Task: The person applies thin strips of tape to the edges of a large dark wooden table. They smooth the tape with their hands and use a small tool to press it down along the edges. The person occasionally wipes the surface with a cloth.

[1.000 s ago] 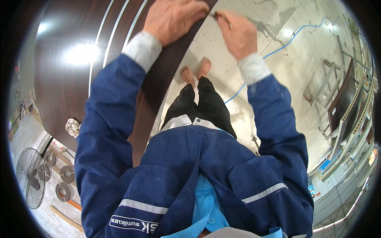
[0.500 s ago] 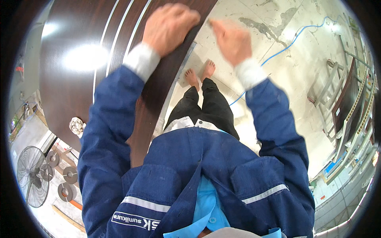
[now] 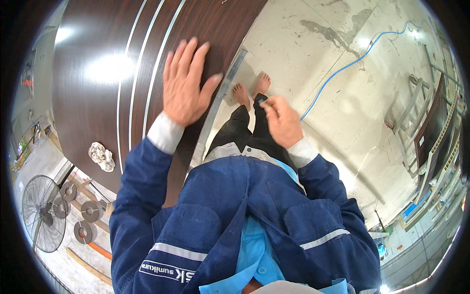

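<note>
My left hand (image 3: 185, 90) lies flat on a dark brown wood-grain panel (image 3: 93, 117), fingers stretched out and thumb toward its right edge. Three pale, thin strips (image 3: 155, 73) run along the panel, just left of the hand. Off the panel's right side, my right hand (image 3: 284, 120) is held above the floor near my legs. Its fingers are closed, and a small greyish thing seems to stick out at the fingertips, too blurred to name. A crumpled whitish cloth (image 3: 102, 157) rests on the panel to the left of my left forearm.
A blue hose (image 3: 338, 72) curves over the pale concrete floor (image 3: 352, 127) at right. Metal frames (image 3: 416, 105) and leaning panels (image 3: 435, 127) stand at far right. A black fan (image 3: 44, 213) and several rolls of brown strip (image 3: 84, 232) are at lower left.
Both hands have come nearer to my body from the panel's far right edge. My left hand has opened and settled flat on the panel; the right stays closed.
</note>
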A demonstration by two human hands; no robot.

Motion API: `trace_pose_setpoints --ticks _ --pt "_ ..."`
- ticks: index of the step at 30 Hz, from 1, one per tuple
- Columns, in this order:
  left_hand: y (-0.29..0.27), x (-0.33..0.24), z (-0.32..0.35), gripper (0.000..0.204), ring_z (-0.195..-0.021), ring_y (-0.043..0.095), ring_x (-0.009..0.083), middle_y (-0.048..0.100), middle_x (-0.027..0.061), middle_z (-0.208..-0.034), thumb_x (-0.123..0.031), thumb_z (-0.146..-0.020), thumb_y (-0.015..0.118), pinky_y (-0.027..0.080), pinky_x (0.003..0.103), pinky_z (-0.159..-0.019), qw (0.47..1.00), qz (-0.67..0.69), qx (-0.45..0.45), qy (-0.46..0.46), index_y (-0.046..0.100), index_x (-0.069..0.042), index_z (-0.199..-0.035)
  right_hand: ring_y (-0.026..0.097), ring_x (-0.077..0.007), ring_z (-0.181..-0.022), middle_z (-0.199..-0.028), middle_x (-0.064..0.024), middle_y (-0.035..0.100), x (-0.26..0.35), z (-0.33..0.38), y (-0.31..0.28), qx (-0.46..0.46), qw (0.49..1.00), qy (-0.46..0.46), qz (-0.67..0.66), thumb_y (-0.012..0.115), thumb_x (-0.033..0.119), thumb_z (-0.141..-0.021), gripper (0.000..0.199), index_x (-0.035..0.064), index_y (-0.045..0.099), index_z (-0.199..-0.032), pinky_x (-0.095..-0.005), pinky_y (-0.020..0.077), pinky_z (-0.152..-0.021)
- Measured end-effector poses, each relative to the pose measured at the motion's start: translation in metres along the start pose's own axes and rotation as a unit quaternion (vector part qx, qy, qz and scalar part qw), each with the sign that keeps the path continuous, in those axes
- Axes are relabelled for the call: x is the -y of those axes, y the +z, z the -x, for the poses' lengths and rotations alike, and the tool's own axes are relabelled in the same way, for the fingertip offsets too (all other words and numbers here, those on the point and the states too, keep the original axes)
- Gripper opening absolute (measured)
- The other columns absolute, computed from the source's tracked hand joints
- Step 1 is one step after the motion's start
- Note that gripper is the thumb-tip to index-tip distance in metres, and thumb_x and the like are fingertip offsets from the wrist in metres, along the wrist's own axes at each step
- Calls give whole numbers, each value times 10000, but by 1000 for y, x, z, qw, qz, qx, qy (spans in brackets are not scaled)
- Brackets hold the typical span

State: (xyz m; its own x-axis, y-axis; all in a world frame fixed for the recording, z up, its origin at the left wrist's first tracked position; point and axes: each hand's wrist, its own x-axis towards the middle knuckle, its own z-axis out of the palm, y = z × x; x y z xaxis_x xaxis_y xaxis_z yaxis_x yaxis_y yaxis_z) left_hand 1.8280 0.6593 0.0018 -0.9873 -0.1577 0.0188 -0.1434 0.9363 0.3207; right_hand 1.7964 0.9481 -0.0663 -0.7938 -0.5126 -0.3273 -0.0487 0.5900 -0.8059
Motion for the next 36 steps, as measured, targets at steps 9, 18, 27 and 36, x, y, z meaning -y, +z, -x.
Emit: trace_pose_setpoints --ticks 9,18,27,36 --pt "37 -20 -89 805 -1593 199 432 290 281 -1682 -487 -1009 557 86 553 -1306 996 -38 -72 -27 333 5 -1606 725 -357 -1060 -1191 -185 743 47 -207 -82 -124 976 -142 112 417 242 -1103 440 162 550 -1515 -459 559 -925" --pt "-3 2 167 852 -1616 126 430 228 271 -1709 -508 -1000 527 39 598 -1297 989 -52 94 -97 311 45 -1610 721 -349 -863 -1119 -116 747 81 -93 -15 142 901 -323 253 570 21 -918 629 241 582 -1507 -427 605 -759" --pt "12 10 218 767 -1627 97 397 183 224 -1737 -512 -1034 447 -3 578 -1308 987 -81 93 -106 323 -38 -1625 726 -349 -877 -1066 -150 756 80 -174 -58 -71 905 -219 356 568 104 -964 553 252 570 -1497 -465 600 -747" --pt "5 -14 104 751 -1612 190 368 329 169 -1698 -423 -960 614 82 555 -1313 994 -39 103 -26 408 -91 -1602 743 -226 -907 -1086 -151 752 28 -48 -32 92 985 -140 -33 568 36 -992 464 78 610 -1452 -371 606 -805"
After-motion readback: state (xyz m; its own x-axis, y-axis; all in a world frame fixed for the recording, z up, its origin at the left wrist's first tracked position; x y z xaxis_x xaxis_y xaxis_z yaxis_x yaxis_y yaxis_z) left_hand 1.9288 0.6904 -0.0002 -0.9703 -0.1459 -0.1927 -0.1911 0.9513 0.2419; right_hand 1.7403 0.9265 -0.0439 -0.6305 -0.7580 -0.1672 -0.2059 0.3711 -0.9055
